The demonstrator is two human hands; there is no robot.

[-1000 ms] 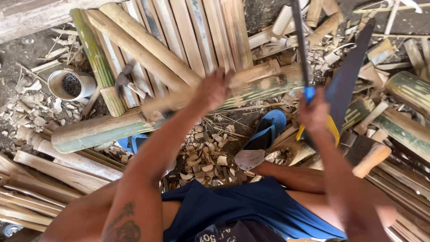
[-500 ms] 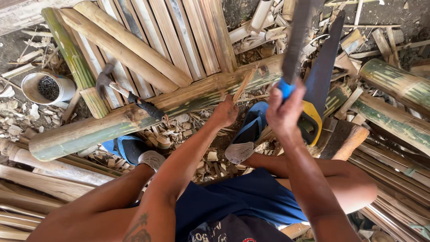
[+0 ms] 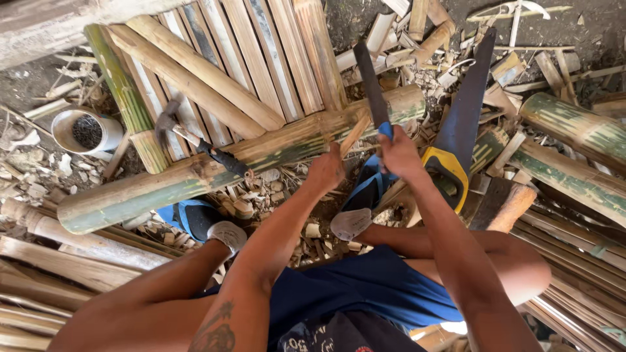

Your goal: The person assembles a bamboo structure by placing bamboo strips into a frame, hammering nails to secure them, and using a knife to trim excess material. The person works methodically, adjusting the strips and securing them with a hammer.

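1. The right hand (image 3: 399,153) is closed in a full grip around the blue handle of a long dark blade (image 3: 370,85), a machete-like knife that points up and away from the person.
2. The left hand (image 3: 326,171) is closed around the lower end of a thin bamboo strip (image 3: 355,135), pinching it between thumb and fingers; the strip rises at a slant toward the blade.
3. The strip's upper end meets the knife just above the blue handle, so the two hands sit close side by side with the strip between them.
4. Directly behind both hands lies a thick green bamboo pole (image 3: 261,153), running from lower left to upper right across the ground; the blade crosses over it.
5. A hammer (image 3: 195,143) with a dark grip rests on that pole, well to the left of the left hand.
6. A handsaw (image 3: 460,133) with a yellow and black handle lies just to the right of the right hand, its dark blade pointing up.
7. Flat split bamboo slats (image 3: 261,58) lie side by side beyond the pole.
8. A white bowl (image 3: 85,133) with dark contents sits on the ground at far left.
9. Blue sandals (image 3: 195,218) are on the person's feet below the pole, among wood chips.
10. More green bamboo sections (image 3: 574,130) lie at right.
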